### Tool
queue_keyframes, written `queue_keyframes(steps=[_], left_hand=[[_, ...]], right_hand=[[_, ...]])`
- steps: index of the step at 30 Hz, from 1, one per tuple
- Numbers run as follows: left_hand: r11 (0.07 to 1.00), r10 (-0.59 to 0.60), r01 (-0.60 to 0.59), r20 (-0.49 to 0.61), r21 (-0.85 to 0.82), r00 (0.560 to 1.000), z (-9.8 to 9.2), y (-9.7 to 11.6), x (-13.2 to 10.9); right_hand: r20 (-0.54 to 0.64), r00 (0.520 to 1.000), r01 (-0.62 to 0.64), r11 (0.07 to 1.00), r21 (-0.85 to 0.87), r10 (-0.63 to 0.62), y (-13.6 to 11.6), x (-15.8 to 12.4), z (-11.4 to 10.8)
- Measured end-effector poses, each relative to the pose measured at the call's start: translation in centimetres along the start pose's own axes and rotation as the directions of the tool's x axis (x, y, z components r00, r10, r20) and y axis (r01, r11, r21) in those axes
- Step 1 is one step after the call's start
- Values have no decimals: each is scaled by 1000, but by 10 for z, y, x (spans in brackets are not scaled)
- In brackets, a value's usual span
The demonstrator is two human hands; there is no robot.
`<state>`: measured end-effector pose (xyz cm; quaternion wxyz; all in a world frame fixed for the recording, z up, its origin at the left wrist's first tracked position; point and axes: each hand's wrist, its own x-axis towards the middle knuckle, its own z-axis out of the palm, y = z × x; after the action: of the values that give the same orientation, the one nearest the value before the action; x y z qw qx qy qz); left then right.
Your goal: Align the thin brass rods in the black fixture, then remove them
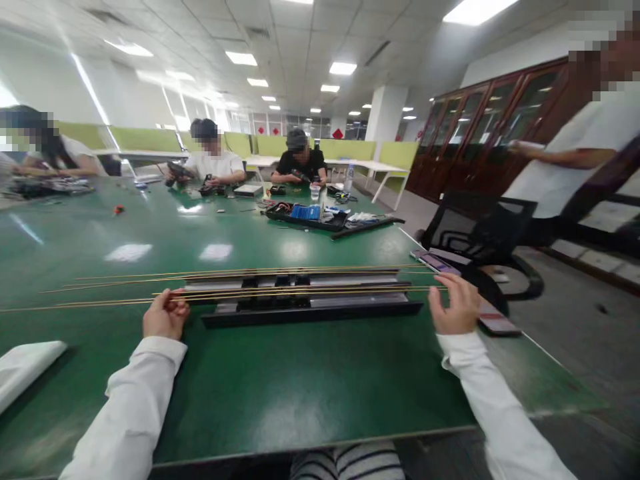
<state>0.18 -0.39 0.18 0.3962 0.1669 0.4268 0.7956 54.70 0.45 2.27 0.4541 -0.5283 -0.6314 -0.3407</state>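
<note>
The near golden rods [350, 290], over the black tray [310, 314], seem light and springy, best taken at left and right, where the left hand [165, 318] pinches them and the right hand [456, 305] has spread, empty fingers.

Mid-frame are one left hand [165, 319], one right hand [457, 305] and gold rods [100, 304] too bunched to count; upper left to centre sit at least three people [219, 164]; upper right stands one person [550, 177]

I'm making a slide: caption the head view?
Left hand pinches thin golden rods over long black channel pieces; right hand, open, near their right ends.
</note>
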Motion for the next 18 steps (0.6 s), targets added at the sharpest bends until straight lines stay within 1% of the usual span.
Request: queue_keyframes(steps=[2, 4, 6, 8, 10, 13, 15, 18], left_hand=[[1000, 6, -6, -2, -19, 1000, 0, 1, -1], [1000, 0, 0, 6, -20, 1000, -1, 1, -1], [1000, -13, 13, 17, -8, 1000, -2, 0, 0], [1000, -19, 19, 25, -5, 1000, -3, 0, 1], [1000, -16, 16, 22, -9, 1000, -2, 0, 1], [1000, -10, 10, 12, -17, 1000, -1, 0, 1], [1000, -10, 10, 13, -25, 1000, -1, 0, 1], [1000, -14, 14, 8, -19, 1000, -1, 0, 1]], right_hand=[[57, 992, 101, 985, 139, -109, -47, 9, 4], [117, 961, 215, 942, 259, -252, -88, 19, 10], [128, 914, 322, 879, 353, -386, -120, 29, 17], [113, 890, 365, 838, 405, -442, -140, 37, 26], [103, 897, 350, 831, 432, -431, -151, 40, 33], [111, 921, 287, 842, 456, -374, -154, 35, 42], [138, 913, 280, 834, 475, -385, -152, 26, 45], [182, 884, 294, 816, 498, -430, -150, 14, 48]])
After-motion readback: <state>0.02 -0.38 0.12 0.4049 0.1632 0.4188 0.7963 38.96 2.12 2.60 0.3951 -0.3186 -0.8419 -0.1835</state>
